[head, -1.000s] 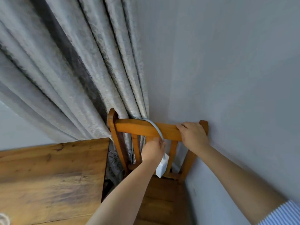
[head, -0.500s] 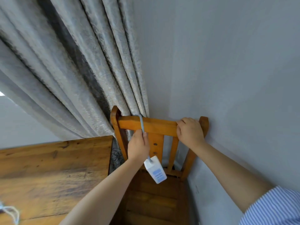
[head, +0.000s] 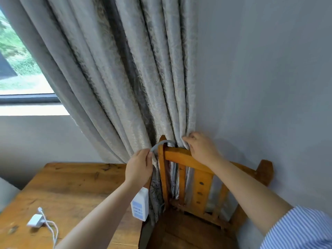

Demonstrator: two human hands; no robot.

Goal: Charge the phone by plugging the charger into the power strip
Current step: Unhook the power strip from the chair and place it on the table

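My left hand (head: 139, 167) grips the grey cord (head: 161, 143) of a white power strip (head: 140, 203), which dangles below my wrist beside the table's edge. The cord arcs over the top left corner of a wooden chair's back (head: 183, 158) and goes behind the curtain. My right hand (head: 201, 149) rests on the chair's top rail, fingers touching the curtain folds. A white charger (head: 35, 220) with its white cable (head: 52, 229) lies on the wooden table (head: 71, 186) at the lower left. No phone is in sight.
A grey patterned curtain (head: 116, 78) hangs behind the chair and table. A grey wall (head: 260, 87) stands close on the right, against the chair. A window (head: 16, 60) shows at the upper left. The chair's seat (head: 188, 232) lies below my arms.
My left hand has carried the cord and power strip leftward, from the middle of the chair's back past its left post. My right hand slid left along the top rail. The view turned left.
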